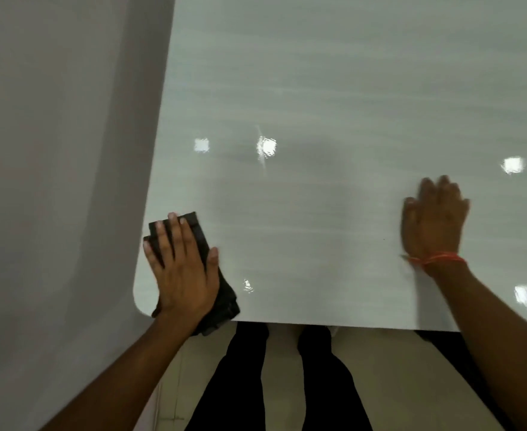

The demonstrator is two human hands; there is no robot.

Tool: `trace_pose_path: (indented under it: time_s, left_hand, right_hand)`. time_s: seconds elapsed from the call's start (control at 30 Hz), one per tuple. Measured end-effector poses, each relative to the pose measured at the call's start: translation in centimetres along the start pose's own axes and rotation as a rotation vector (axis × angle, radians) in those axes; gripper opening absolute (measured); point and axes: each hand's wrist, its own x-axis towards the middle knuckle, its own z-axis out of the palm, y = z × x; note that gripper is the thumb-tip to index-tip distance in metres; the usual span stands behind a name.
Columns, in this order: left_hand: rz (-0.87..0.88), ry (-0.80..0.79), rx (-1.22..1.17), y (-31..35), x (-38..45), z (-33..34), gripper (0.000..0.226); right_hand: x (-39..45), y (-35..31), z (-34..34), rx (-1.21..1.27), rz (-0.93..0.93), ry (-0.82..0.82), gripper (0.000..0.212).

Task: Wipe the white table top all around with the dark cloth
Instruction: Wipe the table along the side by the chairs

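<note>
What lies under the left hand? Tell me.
The left hand presses flat on the folded dark cloth at the white table top corner. The cloth's middle is hidden.

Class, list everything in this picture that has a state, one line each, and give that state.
dark cloth: folded, flat on the table's near left corner, its near end hanging over the edge.
left hand: fingers straight, pressing the cloth.
right hand: flat on the table, holding nothing.
white table top: glossy, reflecting lights.
orange thread: around the right wrist.
</note>
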Motion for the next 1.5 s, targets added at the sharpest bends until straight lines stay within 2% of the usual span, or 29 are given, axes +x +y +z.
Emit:
trace_pose_path:
  time_s: [0.1, 0.2, 0.33, 0.43, 0.5, 0.57, 0.63, 0.7, 0.77, 0.83, 0.93, 1.03, 1.13, 1.23, 1.3, 1.37, 1.5]
  left_hand:
    - [0.033, -0.003, 0.031, 0.0, -2.1, 0.3, 0.069]
    - [-0.050, 0.001, 0.039, 3.7, -1.9, 0.6, 0.068]
    - [0.170, -0.035, -0.025, 18.2, -4.0, 2.3, 0.067]
    - [0.288, -0.022, -0.103, 31.2, -6.3, 3.8, 0.069]
    - [0.366, -0.071, -0.099, 35.4, -7.9, 4.1, 0.069]
    - [0.427, -0.080, -0.097, 34.6, -9.3, 4.2, 0.067]
    - [0.435, -0.081, -0.086, 29.8, -10.8, 4.4, 0.065]
    - [0.314, -0.048, -0.026, 23.1, -11.3, 4.1, 0.064]
    - [0.184, -0.053, 0.003, 17.8, -10.2, 3.1, 0.064]
    - [0.116, -0.056, 0.012, 16.2, -8.8, 2.4, 0.066]
    - [0.097, -0.012, 0.002, 19.2, -8.6, 2.8, 0.067]
    - [0.313, -0.014, -0.033, 26.8, -10.2, 4.7, 0.067]
    - [0.539, -0.051, -0.161, 38.5, -12.2, 6.2, 0.069]
    - [0.644, -0.147, -0.179, 45.2, -14.0, 6.3, 0.068]
    - [0.673, -0.119, -0.164, 44.4, -13.6, 6.6, 0.066]
    - [0.652, -0.082, -0.148, 41.3, -12.8, 6.6, 0.063]
    - [0.377, -0.029, -0.031, 35.9, -11.6, 5.6, 0.062]
  right_hand:
    - [0.2, 4.2, -1.1, 0.041, -0.025, -0.044, 0.057]
    - [0.5, 4.9, -0.5, 0.086, -0.043, -0.018, 0.055]
    - [0.8, 5.8, -0.2, 0.251, -0.067, 0.009, 0.052]
    - [1.0, 6.7, -1.0, 0.522, -0.027, -0.029, 0.049]
    - [0.7, 9.3, -2.1, 0.614, -0.088, -0.063, 0.046]
    - [0.4, 14.5, -3.1, 0.491, -0.214, -0.034, 0.044]
    - [0.1, 20.7, -4.0, 0.293, -0.269, 0.005, 0.045]
    - [-0.3, 24.7, -4.6, 0.173, -0.285, -0.010, 0.048]
    - [-0.4, 25.8, -4.6, 0.143, -0.297, -0.023, 0.050]
    - [-0.5, 25.5, -4.4, 0.148, -0.296, -0.016, 0.050]
    - [-0.4, 25.6, -4.2, 0.164, -0.284, -0.024, 0.050]
    - [-0.5, 25.7, -4.1, 0.179, -0.295, -0.015, 0.050]
    - [-0.4, 25.8, -3.9, 0.254, -0.278, 0.008, 0.048]
    - [-0.6, 26.3, -4.0, 0.427, -0.221, 0.036, 0.047]
    - [-0.3, 27.1, -4.6, 0.517, -0.205, 0.022, 0.046]
    - [0.0, 29.1, -5.6, 0.496, -0.282, -0.037, 0.047]
    - [0.6, 35.7, -6.7, 0.242, -0.484, -0.052, 0.049]
